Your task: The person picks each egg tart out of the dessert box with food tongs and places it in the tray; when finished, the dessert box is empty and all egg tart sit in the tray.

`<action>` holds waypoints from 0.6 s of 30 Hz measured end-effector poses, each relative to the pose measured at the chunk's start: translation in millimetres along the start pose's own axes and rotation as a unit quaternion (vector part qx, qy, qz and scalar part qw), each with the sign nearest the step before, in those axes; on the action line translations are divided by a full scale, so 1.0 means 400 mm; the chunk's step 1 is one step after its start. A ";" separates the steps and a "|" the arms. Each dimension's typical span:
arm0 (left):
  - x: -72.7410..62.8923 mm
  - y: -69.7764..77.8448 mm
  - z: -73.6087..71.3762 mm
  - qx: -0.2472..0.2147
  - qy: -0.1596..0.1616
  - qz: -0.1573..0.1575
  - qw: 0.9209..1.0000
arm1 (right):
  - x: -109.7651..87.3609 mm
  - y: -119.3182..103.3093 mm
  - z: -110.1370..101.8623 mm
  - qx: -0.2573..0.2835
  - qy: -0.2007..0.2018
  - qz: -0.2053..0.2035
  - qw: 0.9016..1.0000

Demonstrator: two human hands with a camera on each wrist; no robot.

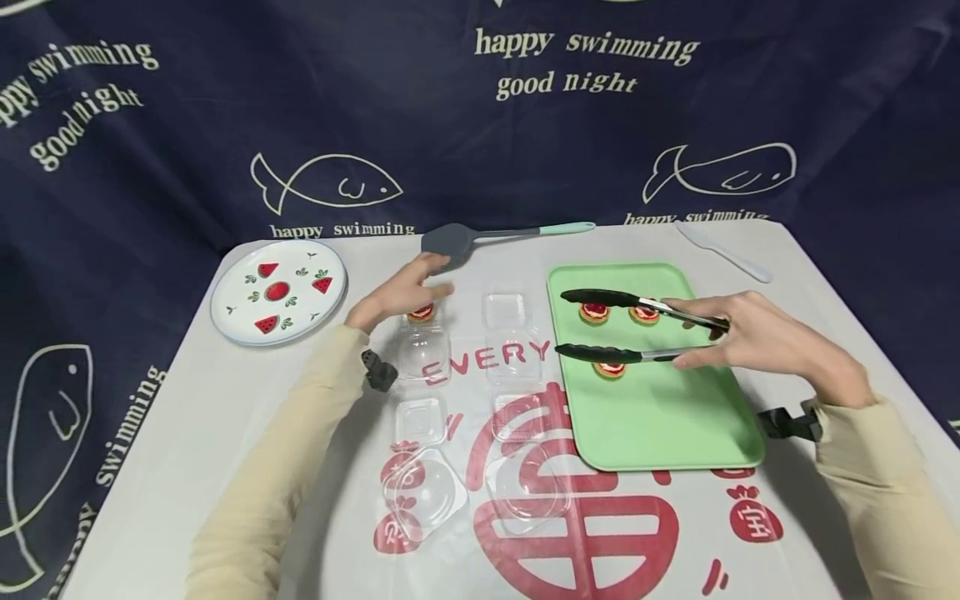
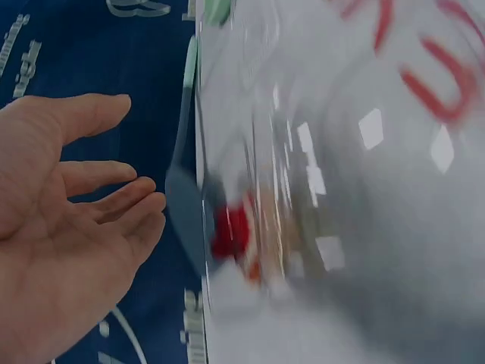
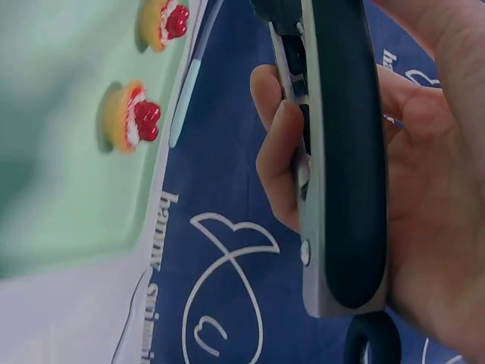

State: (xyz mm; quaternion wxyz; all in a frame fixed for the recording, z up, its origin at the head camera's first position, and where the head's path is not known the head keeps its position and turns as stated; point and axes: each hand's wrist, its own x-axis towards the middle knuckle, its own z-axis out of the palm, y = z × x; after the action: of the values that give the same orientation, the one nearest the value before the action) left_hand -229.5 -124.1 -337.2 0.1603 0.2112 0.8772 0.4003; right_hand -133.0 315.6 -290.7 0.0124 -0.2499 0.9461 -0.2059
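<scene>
My right hand [image 1: 772, 337] grips metal tongs [image 1: 603, 297] with black tips, their arms spread over a green tray [image 1: 663, 429]. On the tray sit small tarts with red fruit and cream: one tart [image 1: 595, 312] and a second tart [image 1: 645, 313] at the back, a third tart [image 1: 609, 369] partly under the lower tong arm. My left hand [image 1: 405, 292] hovers by the back left clear plastic box [image 1: 423, 354], fingers extended and holding nothing. A tart [image 1: 422, 314] lies in that box's far half; the left wrist view shows its red topping [image 2: 231, 231] through the plastic.
More clear boxes with lids raised or folded back stand in two columns, such as one box [image 1: 517, 354] and another [image 1: 423, 492]. A plate with fruit prints [image 1: 300, 317] is at left. A spatula [image 1: 450, 242] and a pale knife-like utensil [image 1: 723, 250] lie along the back edge.
</scene>
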 end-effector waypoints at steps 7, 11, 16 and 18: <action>-0.072 -0.100 -0.042 -0.007 0.028 -0.019 0.999 | 0.084 -0.033 0.002 0.002 -0.020 -0.008 1.000; -0.108 -0.136 -0.046 -0.034 0.013 -0.041 0.998 | 0.143 -0.057 0.009 0.014 -0.032 -0.009 0.999; -0.125 -0.156 -0.039 -0.043 -0.003 -0.053 0.998 | 0.207 -0.086 0.024 0.032 -0.056 -0.015 0.998; -0.126 -0.158 -0.037 -0.045 -0.006 -0.051 0.998 | 0.231 -0.098 0.033 0.036 -0.063 -0.028 0.997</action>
State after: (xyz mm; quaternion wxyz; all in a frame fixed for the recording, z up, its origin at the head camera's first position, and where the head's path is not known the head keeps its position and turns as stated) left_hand -208.2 -195.9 -371.1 0.1946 0.1612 0.8672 0.4291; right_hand -193.9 235.5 -279.9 0.0752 -0.2881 0.9280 -0.2239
